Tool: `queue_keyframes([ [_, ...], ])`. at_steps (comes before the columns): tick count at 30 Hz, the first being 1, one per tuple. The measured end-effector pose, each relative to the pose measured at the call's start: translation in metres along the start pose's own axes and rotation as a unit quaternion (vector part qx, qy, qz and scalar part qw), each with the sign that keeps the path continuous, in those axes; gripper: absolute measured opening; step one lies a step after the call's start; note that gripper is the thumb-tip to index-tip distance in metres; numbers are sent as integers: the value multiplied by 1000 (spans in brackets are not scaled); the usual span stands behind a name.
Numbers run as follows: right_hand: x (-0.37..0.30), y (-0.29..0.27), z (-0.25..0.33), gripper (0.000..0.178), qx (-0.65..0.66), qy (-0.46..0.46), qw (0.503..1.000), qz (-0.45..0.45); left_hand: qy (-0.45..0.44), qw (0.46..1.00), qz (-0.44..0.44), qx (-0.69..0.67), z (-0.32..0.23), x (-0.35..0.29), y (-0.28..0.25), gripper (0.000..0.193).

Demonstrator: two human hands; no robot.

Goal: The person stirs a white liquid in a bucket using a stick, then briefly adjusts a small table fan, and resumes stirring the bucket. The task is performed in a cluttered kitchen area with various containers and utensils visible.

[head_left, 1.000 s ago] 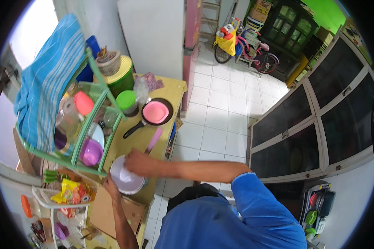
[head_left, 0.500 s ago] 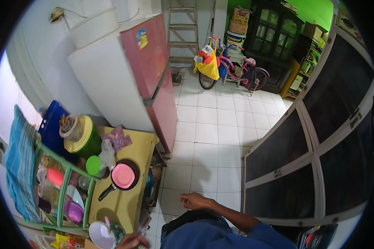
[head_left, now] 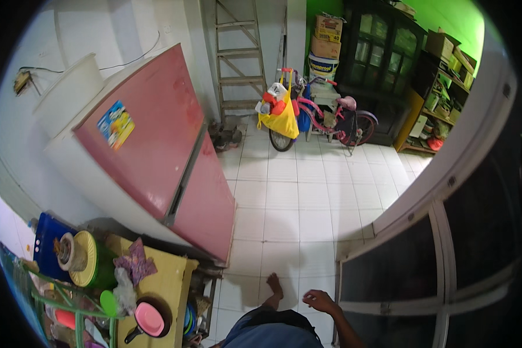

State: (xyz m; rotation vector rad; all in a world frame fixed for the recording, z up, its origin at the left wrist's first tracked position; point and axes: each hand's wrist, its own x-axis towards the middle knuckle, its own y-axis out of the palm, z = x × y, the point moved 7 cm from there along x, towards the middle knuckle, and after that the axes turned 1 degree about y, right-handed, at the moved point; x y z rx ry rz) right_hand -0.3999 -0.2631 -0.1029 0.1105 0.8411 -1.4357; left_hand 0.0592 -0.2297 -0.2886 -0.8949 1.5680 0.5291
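Observation:
My right hand [head_left: 319, 301] hangs over the white tiled floor [head_left: 281, 226], its fingers loosely bent and a little apart, with nothing in them. My left hand is out of sight. A bare foot [head_left: 274, 284] of mine steps out ahead on the tiles. To my left, a black frying pan [head_left: 134, 333] with a pink dish [head_left: 149, 319] in it sits on a yellow table [head_left: 168, 275]. Past the table stands a pink fridge [head_left: 145, 136] with a two-part door, which is closed. Neither visible hand nor foot touches these things.
A pink bicycle [head_left: 316, 113] with a yellow bag [head_left: 281, 119] stands ahead, before a dark cabinet [head_left: 380, 64]. A wooden ladder [head_left: 239, 80] leans at the far wall. Dark-paned door panels [head_left: 388, 261] line my right. A green-lidded bucket [head_left: 95, 261] stands on the table.
I have moved forward: the fridge looks nearer and the table has slid to the lower left. My left hand has left the view. A bare foot has come into sight.

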Motion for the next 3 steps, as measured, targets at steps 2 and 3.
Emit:
queue_keyframes([
  [2, 31, -35, -49, 34, -64, 38, 994, -76, -61, 993, 50, -89, -55, 19, -6, 33],
  [3, 44, -49, -86, 32, -56, 84, 990, -95, -105, 980, 80, -152, -86, 27, -6, 34],
])
